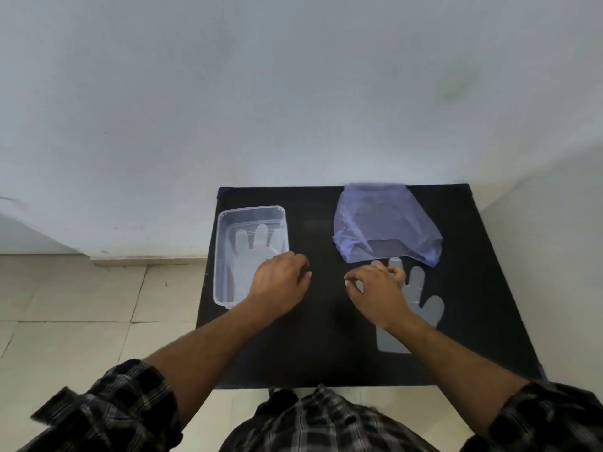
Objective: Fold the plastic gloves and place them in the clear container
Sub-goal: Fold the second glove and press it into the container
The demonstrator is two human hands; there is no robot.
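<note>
A clear rectangular container (225, 256) stands at the left of the black table, with one see-through plastic glove (257, 246) lying flat inside it. A second plastic glove (421, 308) lies spread out on the table at the right, fingers pointing away from me. My left hand (280, 282) hovers at the container's near right corner, fingers curled, with nothing visible in it. My right hand (378, 288) rests on the spread glove, fingertips pinched at its finger end; the hand and forearm cover the glove's left side.
A bluish translucent plastic bag (385, 223) sits at the back right of the black table (326, 337), just beyond the spread glove. The table stands against a white wall, with tiled floor to the left.
</note>
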